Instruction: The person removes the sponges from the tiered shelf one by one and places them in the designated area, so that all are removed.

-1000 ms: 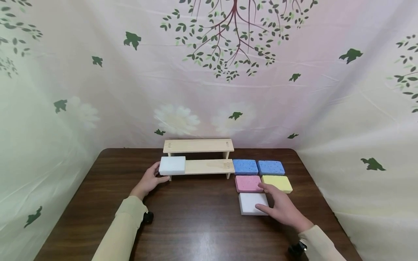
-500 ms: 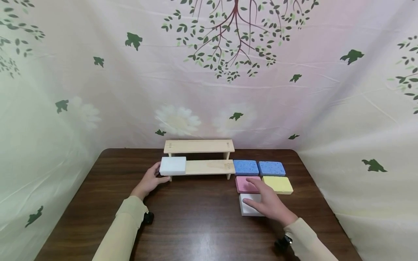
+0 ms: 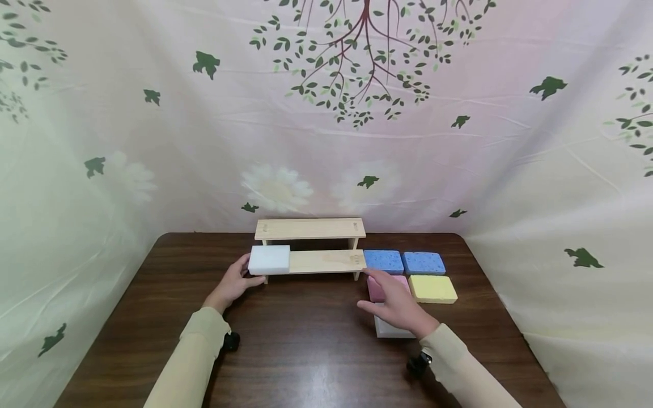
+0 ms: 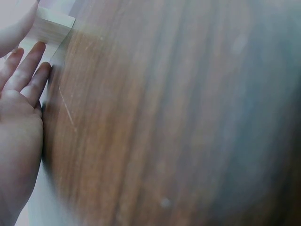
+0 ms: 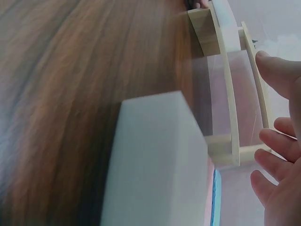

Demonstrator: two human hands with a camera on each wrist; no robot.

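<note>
My left hand [image 3: 231, 287] is at the left end of a low two-step wooden shelf [image 3: 326, 261], thumb at the front corner. Its fingers look straight in the left wrist view, reaching to the shelf's end [image 4: 52, 29]. On the lower step's left end lies a white sponge-like block [image 3: 269, 259]. My right hand [image 3: 400, 306] hovers holding nothing, fingers and thumb spread, over a pink sponge [image 3: 376, 290] and a second white block [image 3: 391, 328], partly covering both. In the right wrist view this white block [image 5: 150, 160] stands large below the hand [image 5: 284, 141].
Two blue sponges [image 3: 384, 262] lie side by side right of the shelf, the nearer one close to its end. A yellow sponge [image 3: 433, 289] is beside the pink one. The brown wooden table [image 3: 306, 351] reaches back to a printed cloth [image 3: 316, 141].
My right hand has moved left from the white block and yellow sponge, with its fingertips now near the shelf's right end. The left hand and the blocks have stayed put.
</note>
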